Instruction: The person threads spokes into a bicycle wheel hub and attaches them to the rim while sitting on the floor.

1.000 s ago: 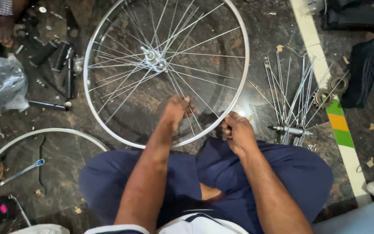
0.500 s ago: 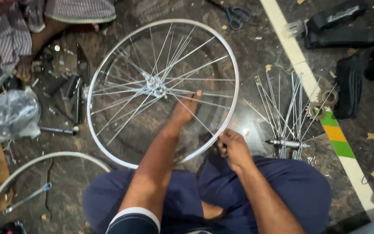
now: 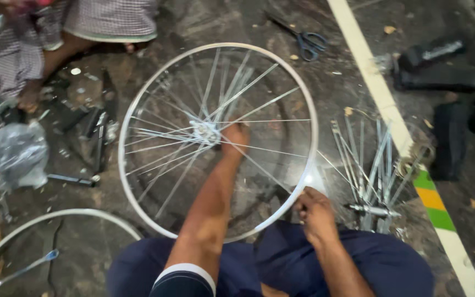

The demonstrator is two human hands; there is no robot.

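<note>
The bicycle wheel [image 3: 155, 181] lies flat on the dark floor [image 3: 281, 49] in front of the seated person, its rim just above the knees. Going from the left: a crumpled clear plastic bag [image 3: 9, 157] and scattered dark tools [image 3: 92, 132] sit beside a co-worker in a checked garment [image 3: 111, 19], and a second rim [image 3: 45, 220] curves at the lower left. The left hand [image 3: 235, 140] has moved, since a second ago, from the near rim up through the spokes to sit just beside the hub [image 3: 204, 131]; its fingers are curled, though whether they pinch a spoke I cannot tell. That suggests the work has shifted to the hub end of a spoke. The right hand [image 3: 314, 212] stays at the near rim, fingers closed on it. Further right lies a fan of loose spokes [image 3: 366, 159] on another hub, with scissors [image 3: 306, 39] above.
</note>
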